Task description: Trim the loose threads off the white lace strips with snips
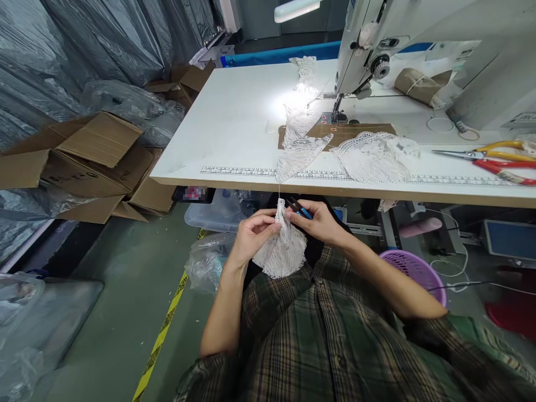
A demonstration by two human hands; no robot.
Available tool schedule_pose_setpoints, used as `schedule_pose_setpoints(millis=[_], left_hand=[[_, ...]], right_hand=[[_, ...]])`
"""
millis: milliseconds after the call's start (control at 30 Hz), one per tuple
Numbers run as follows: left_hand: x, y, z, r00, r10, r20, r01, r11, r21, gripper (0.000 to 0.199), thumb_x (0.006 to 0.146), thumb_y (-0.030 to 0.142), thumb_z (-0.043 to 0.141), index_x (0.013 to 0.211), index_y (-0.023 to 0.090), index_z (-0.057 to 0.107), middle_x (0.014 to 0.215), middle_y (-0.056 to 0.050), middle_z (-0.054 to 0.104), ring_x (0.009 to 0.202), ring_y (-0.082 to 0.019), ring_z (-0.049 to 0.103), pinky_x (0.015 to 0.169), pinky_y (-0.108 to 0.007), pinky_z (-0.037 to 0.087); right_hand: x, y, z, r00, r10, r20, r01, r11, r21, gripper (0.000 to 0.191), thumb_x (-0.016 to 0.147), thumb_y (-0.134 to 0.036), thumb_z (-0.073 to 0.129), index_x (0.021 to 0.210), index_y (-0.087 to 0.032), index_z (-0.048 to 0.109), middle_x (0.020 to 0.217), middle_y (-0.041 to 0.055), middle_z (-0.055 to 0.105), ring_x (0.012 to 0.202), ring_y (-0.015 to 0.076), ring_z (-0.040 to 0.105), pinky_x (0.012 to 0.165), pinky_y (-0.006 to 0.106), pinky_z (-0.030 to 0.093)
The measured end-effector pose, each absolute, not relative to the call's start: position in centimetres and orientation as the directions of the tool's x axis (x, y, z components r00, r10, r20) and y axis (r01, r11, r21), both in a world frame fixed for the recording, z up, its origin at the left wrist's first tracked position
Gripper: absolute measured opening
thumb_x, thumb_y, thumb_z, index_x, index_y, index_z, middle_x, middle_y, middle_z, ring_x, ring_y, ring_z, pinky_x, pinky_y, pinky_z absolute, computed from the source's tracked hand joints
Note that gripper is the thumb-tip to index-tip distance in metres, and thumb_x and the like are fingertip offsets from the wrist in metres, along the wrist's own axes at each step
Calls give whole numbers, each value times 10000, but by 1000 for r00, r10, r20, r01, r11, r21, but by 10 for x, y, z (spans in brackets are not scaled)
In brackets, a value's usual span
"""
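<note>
I pinch the white lace piece (280,258) between the thumb and fingers of my left hand (250,237), and my right hand (317,222) pinches its upper part from the other side, with small blue-handled snips (304,212) tucked in the same grip. The lace is over my lap, just below the front edge of the worktop (238,111), its lower part fanned out beneath my fingers. A thin thread runs from its top up to the lace strip (298,157), which lies on the worktop and partly over a brown board (355,132). Right of that strip is another lace panel (372,159), and beyond the board stands the sewing machine (364,53). Scissors with red handles (500,167) lie farther right, near the front edge.
</note>
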State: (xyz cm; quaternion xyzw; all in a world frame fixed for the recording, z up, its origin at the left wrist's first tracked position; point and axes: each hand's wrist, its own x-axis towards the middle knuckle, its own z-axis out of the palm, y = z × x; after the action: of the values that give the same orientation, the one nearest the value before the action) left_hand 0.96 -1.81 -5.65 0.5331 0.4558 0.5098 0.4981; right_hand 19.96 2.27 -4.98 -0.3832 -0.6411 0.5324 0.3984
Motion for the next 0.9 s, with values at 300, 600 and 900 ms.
schedule_pose_setpoints(millis=[300,600,900], left_hand=[[15,-24,-45,-49,832,552,669,-383,637,82,935,211,596,975,182,661,891,-57,716,818,-161,685,782,-291,546],[46,-41,-32,534,548,644,665,-743,80,182,892,51,578,993,156,687,926,-103,707,860,-210,645,783,-355,513],[11,-6,-43,102,915,390,210,-403,891,406,933,531,560,1134,202,687,1188,-120,669,1109,-257,638,977,-413,499]], right_hand=[[211,11,-44,-127,965,227,325,257,-910,202,881,-346,599,897,-158,672,728,14,630,624,123,513,618,255,415],[201,26,-11,-281,960,-20,421,105,-901,389,815,-438,663,568,-158,554,513,-45,419,515,77,333,499,250,264],[217,6,-26,-587,809,-19,52,14,-999,343,845,-451,676,677,-170,574,498,-65,455,412,62,412,412,200,321]])
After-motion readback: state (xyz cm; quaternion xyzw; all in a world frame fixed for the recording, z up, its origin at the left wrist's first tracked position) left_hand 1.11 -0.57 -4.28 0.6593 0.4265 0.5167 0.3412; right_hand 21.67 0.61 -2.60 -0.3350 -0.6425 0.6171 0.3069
